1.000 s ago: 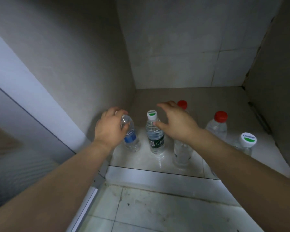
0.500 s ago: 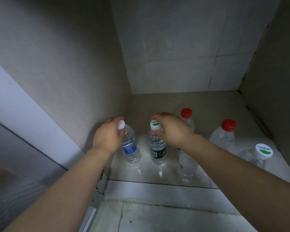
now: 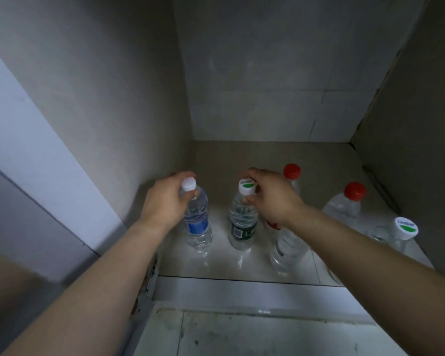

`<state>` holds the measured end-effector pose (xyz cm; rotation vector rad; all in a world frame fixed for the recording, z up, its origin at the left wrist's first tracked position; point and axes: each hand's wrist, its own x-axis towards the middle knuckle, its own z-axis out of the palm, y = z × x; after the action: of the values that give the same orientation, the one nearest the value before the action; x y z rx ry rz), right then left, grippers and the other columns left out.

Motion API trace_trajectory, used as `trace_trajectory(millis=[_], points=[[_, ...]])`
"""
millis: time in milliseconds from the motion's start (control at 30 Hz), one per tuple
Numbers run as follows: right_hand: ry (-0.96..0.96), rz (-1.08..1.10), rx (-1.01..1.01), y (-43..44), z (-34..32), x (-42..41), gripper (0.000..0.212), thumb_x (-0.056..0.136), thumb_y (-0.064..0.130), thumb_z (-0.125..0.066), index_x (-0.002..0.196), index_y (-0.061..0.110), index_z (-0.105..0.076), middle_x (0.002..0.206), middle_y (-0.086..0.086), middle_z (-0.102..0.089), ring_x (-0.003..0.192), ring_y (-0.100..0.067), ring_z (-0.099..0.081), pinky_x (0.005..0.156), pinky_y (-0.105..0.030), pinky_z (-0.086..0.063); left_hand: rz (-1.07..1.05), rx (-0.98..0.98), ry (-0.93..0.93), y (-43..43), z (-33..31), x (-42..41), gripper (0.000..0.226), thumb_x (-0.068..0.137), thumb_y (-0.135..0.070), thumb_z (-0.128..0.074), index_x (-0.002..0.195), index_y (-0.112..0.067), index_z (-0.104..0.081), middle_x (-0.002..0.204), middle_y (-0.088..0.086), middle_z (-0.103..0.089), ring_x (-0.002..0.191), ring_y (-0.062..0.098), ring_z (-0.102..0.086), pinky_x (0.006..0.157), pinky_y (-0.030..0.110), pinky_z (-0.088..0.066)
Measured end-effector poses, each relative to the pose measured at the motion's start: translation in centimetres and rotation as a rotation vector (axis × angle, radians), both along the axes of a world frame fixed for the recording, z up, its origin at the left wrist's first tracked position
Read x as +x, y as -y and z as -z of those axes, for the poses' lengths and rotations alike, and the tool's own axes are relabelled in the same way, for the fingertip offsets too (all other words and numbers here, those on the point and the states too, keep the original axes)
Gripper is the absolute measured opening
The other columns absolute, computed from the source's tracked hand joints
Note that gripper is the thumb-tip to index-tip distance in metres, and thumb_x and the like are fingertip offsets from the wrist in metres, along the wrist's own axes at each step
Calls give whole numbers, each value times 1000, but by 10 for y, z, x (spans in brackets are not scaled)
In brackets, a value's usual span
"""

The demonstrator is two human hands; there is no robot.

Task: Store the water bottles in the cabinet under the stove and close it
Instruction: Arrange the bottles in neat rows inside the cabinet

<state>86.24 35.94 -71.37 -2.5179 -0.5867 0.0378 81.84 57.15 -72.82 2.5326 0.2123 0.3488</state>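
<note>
Compared with one second earlier, the right hand [image 3: 272, 199] is no longer spread open above the green-label bottle [image 3: 243, 222]: its fingertips and thumb are now curled round the white-and-green cap in a pinch. The left hand [image 3: 165, 201] held the shoulder of the blue-label bottle [image 3: 198, 224] and partly covered its cap; it now grips the neck just under the white cap, which is fully exposed. Both bottles remain at the front left of the cabinet [image 3: 242, 155], and the view sits slightly closer. Three more bottles stand on the cabinet floor. A rear red-cap bottle [image 3: 291, 171] is just behind the right hand, and the right wrist crosses in front of it and hides its middle. A second red-cap bottle [image 3: 350, 201] stands further right. A far-right bottle [image 3: 406, 228] with a white-and-green cap stands near the right wall. A pale sill [image 3: 242, 289] runs along the cabinet front, with stained floor tiles [image 3: 242, 335] below it. The blue-label bottle stands near the left wall, its body below and to the right of the left palm. The green-label bottle stands beside it, apart from it, its body below and to the left of the right hand.
</note>
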Motion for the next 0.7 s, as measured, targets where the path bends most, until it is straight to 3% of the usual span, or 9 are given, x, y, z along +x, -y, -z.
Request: trace_trajectory(millis=[167,400,600,700], points=[[20,-21,33,-4,3,19,33,80,12,-66,112,16,-57,110,-8,-63,99,-25,-59,79,-28,-44,-64,-33,15,-2,2,12,35,82,-21,-66,117,-22,-62,117,8,-66,102,31,-62,89,37,-48],[28,-32,86,-8,8,29,37,83,15,-64,119,18,-55,116,-8,-60,104,-25,-58,88,-34,-47,-56,16,2,-3,2,24,36,84,-21,-64,119,-19,-61,120,9,-64,103,31,-62,90,38,-48],[25,-70,136,-6,6,27,37,77,19,-71,113,19,-60,111,-5,-66,98,-21,-61,86,-36,-50,-73,0,0,1,6,22,36,85,-18,-60,121,-23,-57,119,8,-63,106,30,-60,88,34,-46],[25,-144,93,10,-4,27,44,79,22,-71,121,21,-57,115,-1,-64,96,-13,-59,83,-26,-47,-70,-1,-43,0,3,19,38,84,-20,-61,121,-24,-56,119,10,-63,107,31,-59,89,35,-47]])
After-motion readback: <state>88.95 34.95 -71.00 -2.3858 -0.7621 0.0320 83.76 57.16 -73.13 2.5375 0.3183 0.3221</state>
